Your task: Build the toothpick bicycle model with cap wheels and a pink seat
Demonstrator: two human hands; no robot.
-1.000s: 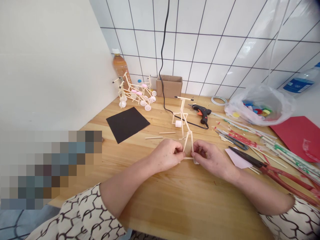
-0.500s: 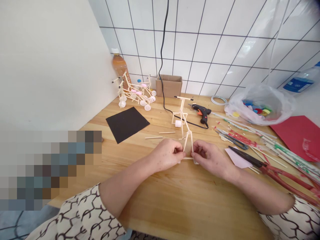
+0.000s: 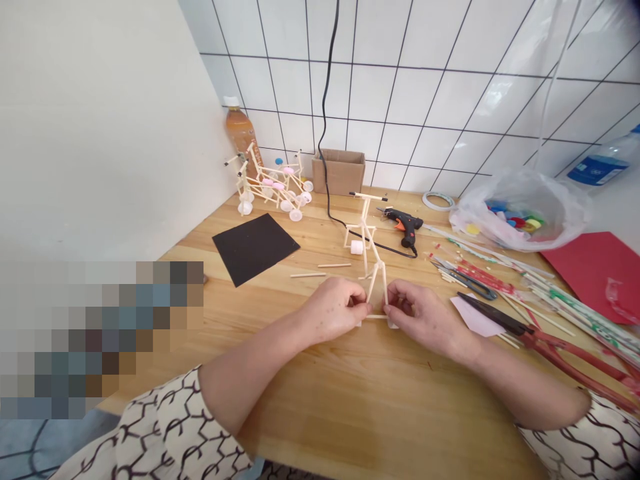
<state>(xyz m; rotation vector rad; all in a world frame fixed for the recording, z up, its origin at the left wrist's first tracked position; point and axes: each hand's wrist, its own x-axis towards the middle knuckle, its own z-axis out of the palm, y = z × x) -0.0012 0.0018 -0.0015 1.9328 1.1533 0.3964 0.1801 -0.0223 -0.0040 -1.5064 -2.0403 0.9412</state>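
A small tricycle model made of thin wooden sticks (image 3: 371, 243) stands on the table in front of me, its black-tipped handlebar at the top and a white wheel at the far end. My left hand (image 3: 337, 308) pinches the lower left rear stick between thumb and fingers. On the other side, my right hand (image 3: 425, 317) pinches the lower right rear stick. A crosswise stick joins the two legs near the tabletop. The rear wheels are mostly hidden by my fingers. Two loose sticks (image 3: 334, 266) lie just beyond my left hand.
Several finished stick models (image 3: 273, 183) stand at the back left by a bottle (image 3: 240, 130). A black sheet (image 3: 256, 249), a cardboard box (image 3: 339, 172) and a glue gun (image 3: 404, 223) lie around. On the right are red-handled cutters (image 3: 550, 343), scissors (image 3: 467, 280) and a bag of caps (image 3: 520, 213).
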